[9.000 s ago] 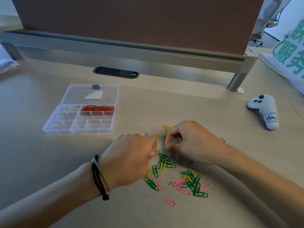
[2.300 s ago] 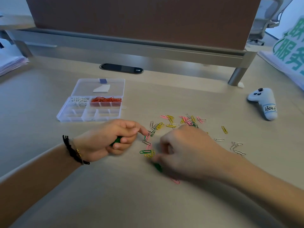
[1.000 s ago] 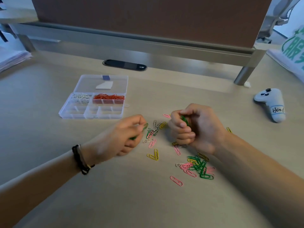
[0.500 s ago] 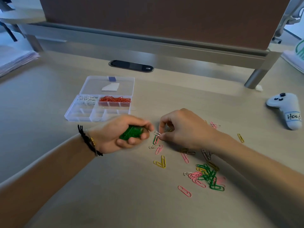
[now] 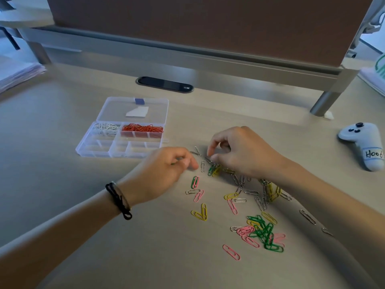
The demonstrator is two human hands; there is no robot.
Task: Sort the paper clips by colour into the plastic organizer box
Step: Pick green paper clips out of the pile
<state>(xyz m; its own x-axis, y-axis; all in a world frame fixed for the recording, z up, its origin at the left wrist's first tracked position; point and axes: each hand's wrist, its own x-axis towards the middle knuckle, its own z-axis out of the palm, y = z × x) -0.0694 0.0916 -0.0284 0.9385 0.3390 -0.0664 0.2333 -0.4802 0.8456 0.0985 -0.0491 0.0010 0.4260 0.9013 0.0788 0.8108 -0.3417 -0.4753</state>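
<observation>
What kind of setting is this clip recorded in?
Most likely an open-plan office desk: a brown partition screen on a metal rail, a cable grommet set into the desktop, and an office chair behind.

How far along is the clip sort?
Done: white clips and red clips fill two back compartments of the organizer box; the front ones look bare. In hand: left hand is curled, contents hidden; right hand pinches at the silver clips. Left: green clips, pink clips, yellow clips and silver, loose on the desk.
</observation>
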